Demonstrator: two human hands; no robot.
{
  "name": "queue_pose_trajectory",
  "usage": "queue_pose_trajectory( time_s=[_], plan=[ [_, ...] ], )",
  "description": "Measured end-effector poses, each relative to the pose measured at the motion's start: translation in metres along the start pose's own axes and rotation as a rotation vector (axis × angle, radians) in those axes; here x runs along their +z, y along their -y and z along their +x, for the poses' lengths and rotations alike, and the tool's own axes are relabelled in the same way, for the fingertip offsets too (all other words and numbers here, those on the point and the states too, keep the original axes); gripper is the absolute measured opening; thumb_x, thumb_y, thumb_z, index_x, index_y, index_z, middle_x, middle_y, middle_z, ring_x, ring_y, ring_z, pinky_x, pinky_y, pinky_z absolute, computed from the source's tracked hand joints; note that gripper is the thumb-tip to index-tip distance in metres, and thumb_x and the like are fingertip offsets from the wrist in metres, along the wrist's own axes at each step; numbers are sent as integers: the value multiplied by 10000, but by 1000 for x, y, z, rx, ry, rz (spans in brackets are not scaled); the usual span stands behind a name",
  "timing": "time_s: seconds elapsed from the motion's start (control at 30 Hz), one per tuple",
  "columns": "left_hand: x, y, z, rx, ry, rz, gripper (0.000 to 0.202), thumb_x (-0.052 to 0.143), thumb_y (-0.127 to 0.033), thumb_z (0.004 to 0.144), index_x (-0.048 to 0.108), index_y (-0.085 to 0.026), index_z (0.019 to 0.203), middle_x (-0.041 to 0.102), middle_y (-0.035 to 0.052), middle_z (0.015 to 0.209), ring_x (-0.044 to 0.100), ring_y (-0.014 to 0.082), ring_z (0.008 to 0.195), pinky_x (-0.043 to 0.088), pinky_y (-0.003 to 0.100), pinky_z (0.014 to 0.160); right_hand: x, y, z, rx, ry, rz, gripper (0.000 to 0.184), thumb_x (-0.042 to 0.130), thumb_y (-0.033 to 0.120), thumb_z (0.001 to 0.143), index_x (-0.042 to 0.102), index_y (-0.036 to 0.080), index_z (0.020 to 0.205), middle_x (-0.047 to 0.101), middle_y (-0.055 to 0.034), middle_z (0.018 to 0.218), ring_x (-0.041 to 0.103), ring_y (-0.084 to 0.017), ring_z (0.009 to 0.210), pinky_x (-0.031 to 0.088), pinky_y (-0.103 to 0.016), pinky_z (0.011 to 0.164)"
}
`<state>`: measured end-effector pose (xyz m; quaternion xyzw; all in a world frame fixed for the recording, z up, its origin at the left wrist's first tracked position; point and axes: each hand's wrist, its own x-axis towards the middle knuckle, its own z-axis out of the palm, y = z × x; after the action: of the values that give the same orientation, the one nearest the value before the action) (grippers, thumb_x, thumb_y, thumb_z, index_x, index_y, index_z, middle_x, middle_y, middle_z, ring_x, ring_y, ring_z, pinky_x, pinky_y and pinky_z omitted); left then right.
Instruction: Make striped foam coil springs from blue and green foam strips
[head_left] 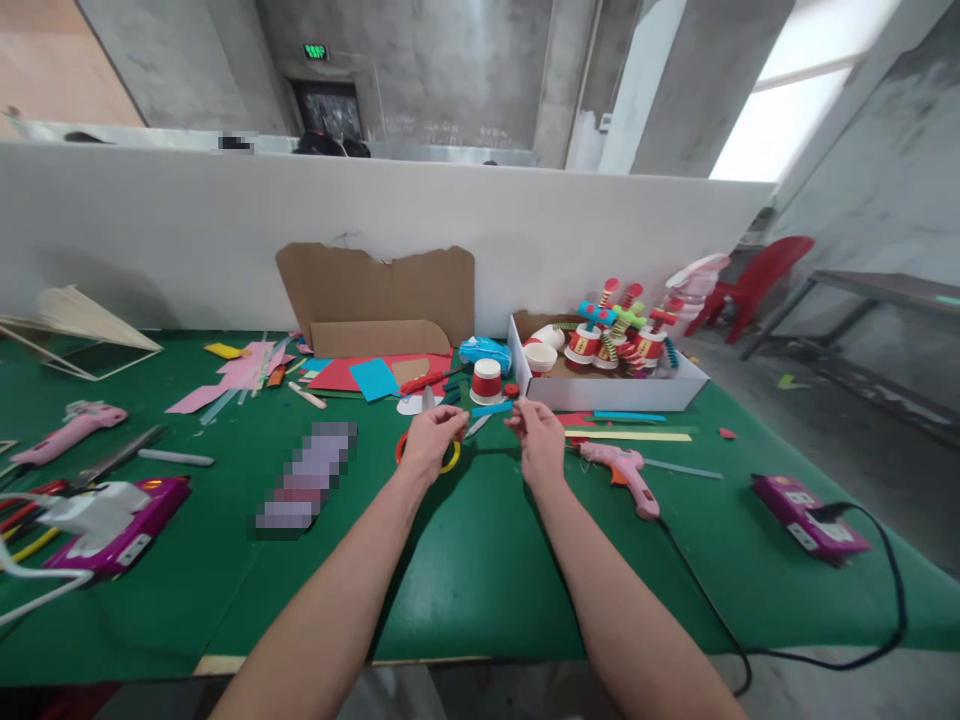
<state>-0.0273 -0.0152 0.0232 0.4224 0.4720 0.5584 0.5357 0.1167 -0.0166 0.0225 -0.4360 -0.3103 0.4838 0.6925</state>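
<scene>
A short blue paper strip (491,409) is stretched level between my two hands above the table. My left hand (433,442) pinches its left end between thumb and fingers. At the other end, the closed fingertips of my right hand (540,445) grip the strip. Scissors with red and yellow handles (452,459) lie beneath my left hand, partly covered by it. Just beyond the strip, a red and white paper cup (486,381) stands upside down, with a small red round piece (511,391) to its right.
A white box (611,393) holds cups and decorated cup figures. Pink glue guns lie right (626,472) and left (82,428). Purple power packs sit at right (806,515) and left (124,530), with cables. Coloured paper (373,380) and cardboard (382,290) are behind.
</scene>
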Motion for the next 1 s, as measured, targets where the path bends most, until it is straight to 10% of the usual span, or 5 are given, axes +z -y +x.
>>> queue_pose_trajectory(
  time_s=[0.3,1.0],
  plan=[
    [10,1,-6,-109,87,-169,352,819,-364,444,610,-139,617,567,-11,529,493,78,478,385,220,495,9,-13,-14,374,213,142,228,798,271,486,632,185,616,607,42,557,542,-78,520,499,-228,596],
    [14,5,-7,-68,-7,-137,323,817,-345,448,634,-128,603,576,-11,514,482,69,465,365,208,485,14,-20,-19,340,205,225,267,834,297,495,661,179,660,597,60,558,514,-44,516,466,-165,572]
  ],
)
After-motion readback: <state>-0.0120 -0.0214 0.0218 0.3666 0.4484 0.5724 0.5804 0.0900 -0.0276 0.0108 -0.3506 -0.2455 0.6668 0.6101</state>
